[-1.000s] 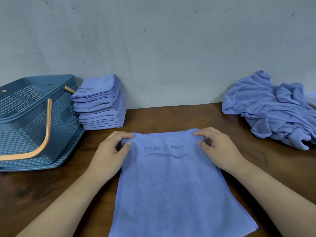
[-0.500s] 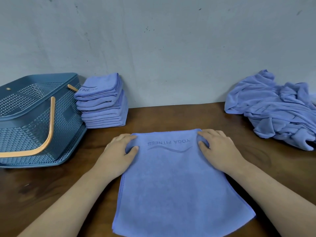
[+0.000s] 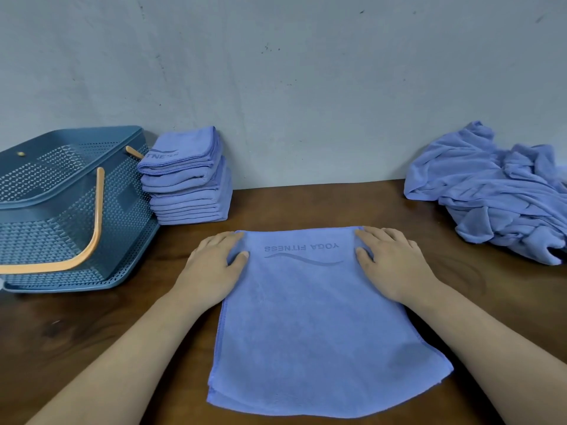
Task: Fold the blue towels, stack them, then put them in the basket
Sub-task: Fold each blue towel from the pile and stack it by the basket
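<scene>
A blue towel printed "YOGA FITNESS" lies folded double on the wooden table in front of me. My left hand pinches its far left corner, thumb on top of the cloth. My right hand pinches the far right corner the same way. A stack of folded blue towels stands against the wall at the back left. Beside it, at the far left, is the blue perforated basket with an orange handle lying across its opening. A heap of unfolded blue towels sits at the back right.
A grey wall runs along the far edge of the table, close behind the stack and the heap. Bare brown wood shows between the flat towel and the heap, and in front of the basket.
Both hands have slid the towel a little away from me and laid it down flatter. Its near edge, cut off by the frame before, now lies fully in view.
</scene>
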